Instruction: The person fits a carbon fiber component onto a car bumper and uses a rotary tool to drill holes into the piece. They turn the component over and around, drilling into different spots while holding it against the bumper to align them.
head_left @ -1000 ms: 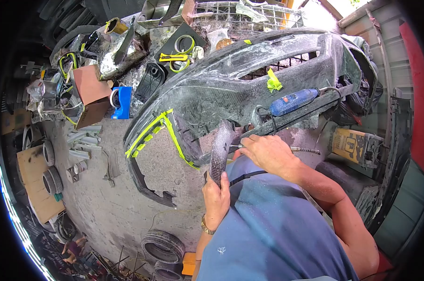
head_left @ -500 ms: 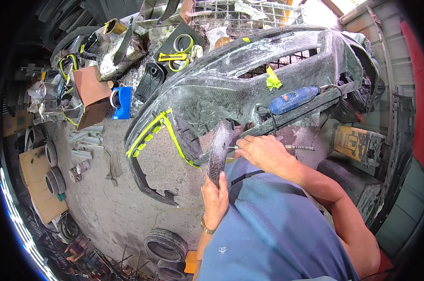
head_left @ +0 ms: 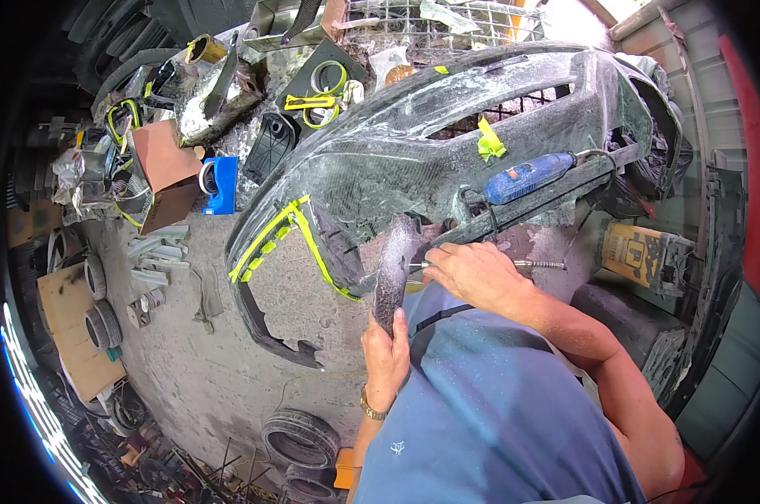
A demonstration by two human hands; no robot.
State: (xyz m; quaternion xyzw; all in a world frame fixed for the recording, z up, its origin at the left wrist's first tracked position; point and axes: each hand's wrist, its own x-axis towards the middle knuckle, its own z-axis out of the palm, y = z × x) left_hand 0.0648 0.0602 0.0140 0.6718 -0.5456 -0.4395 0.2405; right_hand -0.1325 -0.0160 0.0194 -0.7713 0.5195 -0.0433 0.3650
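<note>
My left hand [head_left: 386, 351] is closed round the lower end of a dark, dust-covered curved strip [head_left: 391, 273], held upright. My right hand [head_left: 481, 273] grips a thin metal rotary tool [head_left: 535, 265], whose tip meets the strip's right side. Behind both hands lies a large dark bumper-like part [head_left: 380, 176] with yellow-green tape [head_left: 314, 254] along its left end. A blue power tool [head_left: 529, 178] rests on its near edge.
A blue tape dispenser [head_left: 220, 185], a cardboard box [head_left: 165, 172] and a yellow cutter [head_left: 309, 102] sit at the back left. Tires [head_left: 300, 438] lie on the floor below. A yellow-and-black carton [head_left: 636, 256] stands at the right.
The view has shifted very slightly. Both hands keep nearly the same pose on the strip and the rotary tool.
</note>
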